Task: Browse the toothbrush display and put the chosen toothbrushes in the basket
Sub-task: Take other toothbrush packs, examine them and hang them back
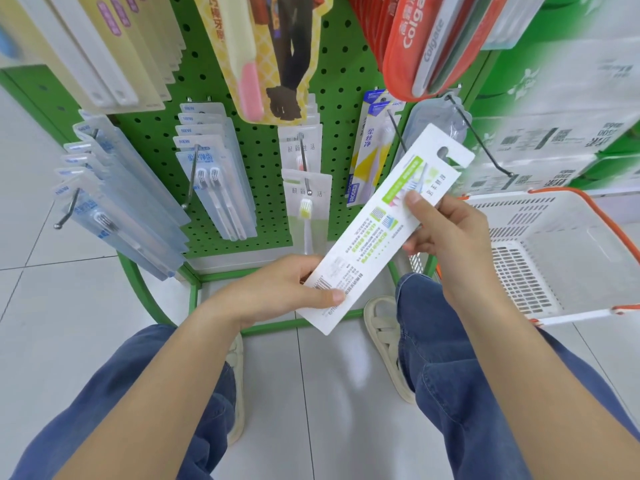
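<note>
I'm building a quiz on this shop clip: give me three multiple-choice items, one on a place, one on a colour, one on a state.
1. Where is the basket?
A. right of the display
B. left of the display
C. behind the person

2. What colour is the pegboard?
A. blue
B. green
C. red

3. How is the toothbrush pack held?
A. hanging on a hook
B. lying in the basket
C. gripped by both hands

Answers: 1 A, it sits by the right knee; 2 B, green perforated panel; 3 C, left hand and right hand pinch its ends.
</note>
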`<state>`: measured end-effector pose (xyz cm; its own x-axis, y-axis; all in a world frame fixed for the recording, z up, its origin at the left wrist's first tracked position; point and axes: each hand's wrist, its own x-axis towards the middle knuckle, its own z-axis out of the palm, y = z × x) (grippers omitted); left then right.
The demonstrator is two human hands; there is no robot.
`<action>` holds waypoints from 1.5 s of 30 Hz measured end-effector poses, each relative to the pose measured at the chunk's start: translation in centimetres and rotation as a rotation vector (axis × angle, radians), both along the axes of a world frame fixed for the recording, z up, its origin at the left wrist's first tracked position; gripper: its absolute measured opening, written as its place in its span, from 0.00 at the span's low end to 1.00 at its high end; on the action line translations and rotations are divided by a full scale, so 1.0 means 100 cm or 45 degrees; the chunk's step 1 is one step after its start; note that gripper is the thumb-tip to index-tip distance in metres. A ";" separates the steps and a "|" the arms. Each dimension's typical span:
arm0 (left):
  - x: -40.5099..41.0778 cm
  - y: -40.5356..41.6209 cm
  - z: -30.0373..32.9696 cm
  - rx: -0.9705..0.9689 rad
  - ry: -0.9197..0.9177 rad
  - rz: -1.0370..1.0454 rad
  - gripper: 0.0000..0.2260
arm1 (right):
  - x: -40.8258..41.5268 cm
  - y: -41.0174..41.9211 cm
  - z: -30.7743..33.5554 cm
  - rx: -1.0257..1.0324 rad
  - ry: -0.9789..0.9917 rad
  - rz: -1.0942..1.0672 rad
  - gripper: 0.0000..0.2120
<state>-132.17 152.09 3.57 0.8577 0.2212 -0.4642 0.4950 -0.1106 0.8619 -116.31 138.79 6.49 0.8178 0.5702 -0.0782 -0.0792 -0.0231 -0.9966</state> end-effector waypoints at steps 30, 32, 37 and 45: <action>0.007 0.000 -0.010 0.142 0.077 -0.014 0.10 | 0.002 0.000 0.000 0.026 0.140 0.029 0.09; 0.007 0.001 -0.011 0.162 0.066 0.013 0.08 | 0.002 0.000 0.000 0.035 0.136 0.039 0.09; 0.011 -0.019 -0.016 0.399 -0.285 0.317 0.12 | 0.002 0.002 -0.002 0.060 0.125 0.047 0.07; 0.013 -0.040 -0.031 1.433 -0.372 0.109 0.38 | -0.006 0.004 -0.011 -0.059 -0.071 0.133 0.09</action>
<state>-130.85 148.09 0.48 0.8619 0.4446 0.2439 0.3367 -0.8614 0.3804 -116.94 139.22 5.35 0.7578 0.6495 -0.0624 -0.0185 -0.0741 -0.9971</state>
